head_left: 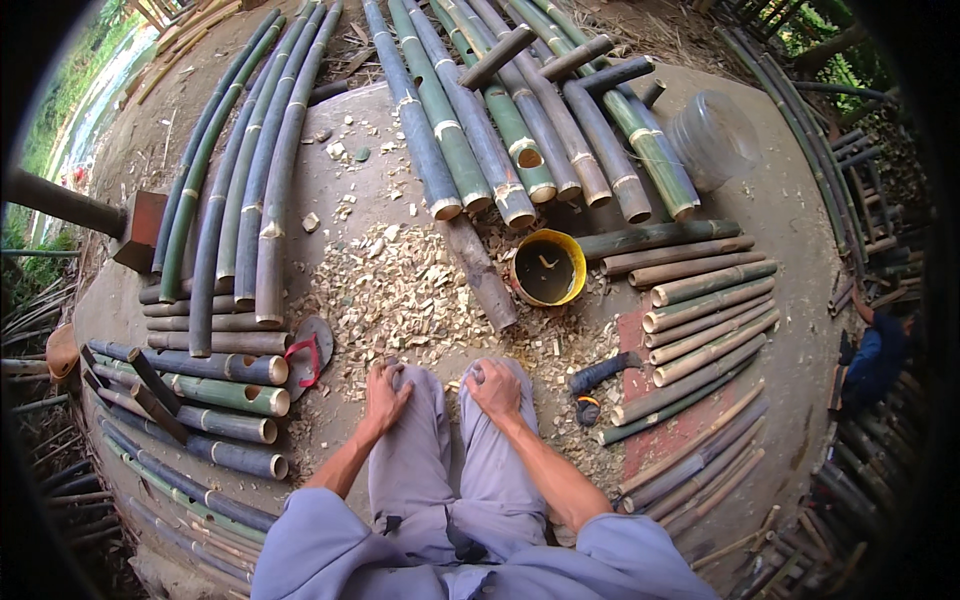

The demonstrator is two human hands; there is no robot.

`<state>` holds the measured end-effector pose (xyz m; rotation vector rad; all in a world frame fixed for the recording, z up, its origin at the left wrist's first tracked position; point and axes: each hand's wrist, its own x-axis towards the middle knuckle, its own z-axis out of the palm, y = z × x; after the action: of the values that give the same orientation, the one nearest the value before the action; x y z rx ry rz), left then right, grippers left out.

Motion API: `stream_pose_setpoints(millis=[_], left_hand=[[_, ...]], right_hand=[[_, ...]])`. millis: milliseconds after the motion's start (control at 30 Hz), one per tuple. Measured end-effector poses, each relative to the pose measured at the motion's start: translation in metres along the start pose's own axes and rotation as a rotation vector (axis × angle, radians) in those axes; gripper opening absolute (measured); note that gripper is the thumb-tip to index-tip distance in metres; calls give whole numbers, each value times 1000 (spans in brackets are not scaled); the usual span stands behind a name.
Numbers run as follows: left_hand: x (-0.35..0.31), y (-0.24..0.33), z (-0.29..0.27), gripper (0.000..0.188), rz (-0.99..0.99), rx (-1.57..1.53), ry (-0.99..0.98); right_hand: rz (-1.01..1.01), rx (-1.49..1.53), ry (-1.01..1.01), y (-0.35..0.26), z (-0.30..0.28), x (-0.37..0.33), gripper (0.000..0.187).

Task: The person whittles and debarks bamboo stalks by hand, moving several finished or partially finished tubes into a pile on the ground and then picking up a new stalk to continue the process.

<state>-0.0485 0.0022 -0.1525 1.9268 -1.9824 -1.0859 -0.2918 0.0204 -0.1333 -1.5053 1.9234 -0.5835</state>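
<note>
My left hand (385, 396) lies on my left knee, its fingers curled against the cloth of the grey trouser leg (418, 450). On the other knee, my right hand (494, 391) is closed over the right trouser leg (500, 460). No tool shows in either hand. Pale wood chips (390, 290) cover the ground in front of my knees. A yellow-rimmed bucket (548, 268) with dark contents stands beyond my right knee, beside a short bamboo piece (480, 278). To the right of that knee lies a dark wrapped handle-like object (604, 373).
Long bamboo poles (460, 130), some with cut holes, lie ahead. Shorter bamboo lengths (710, 300) are lined up on the right, with more cut poles (220, 390) on the left. A clear plastic jug (712, 140) sits far right. Another person (875, 355) is at the right edge.
</note>
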Motion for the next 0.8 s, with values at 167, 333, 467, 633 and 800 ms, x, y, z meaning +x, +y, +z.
stream_pose_setpoints(millis=[167,333,467,633,800], left_hand=[[-38,22,-2,60,-159,-1,72],[-16,38,4,59,-193,185,38],[-10,46,9,61,-221,243,-17],[-5,46,10,62,-225,246,-35],[-4,42,8,60,-219,285,-39]], right_hand=[[2,-27,6,-4,2,-1,24],[68,25,9,-10,2,4,25],[161,64,-10,-9,-5,8,27],[120,20,73,3,2,12,26],[100,-4,104,0,8,14,24]])
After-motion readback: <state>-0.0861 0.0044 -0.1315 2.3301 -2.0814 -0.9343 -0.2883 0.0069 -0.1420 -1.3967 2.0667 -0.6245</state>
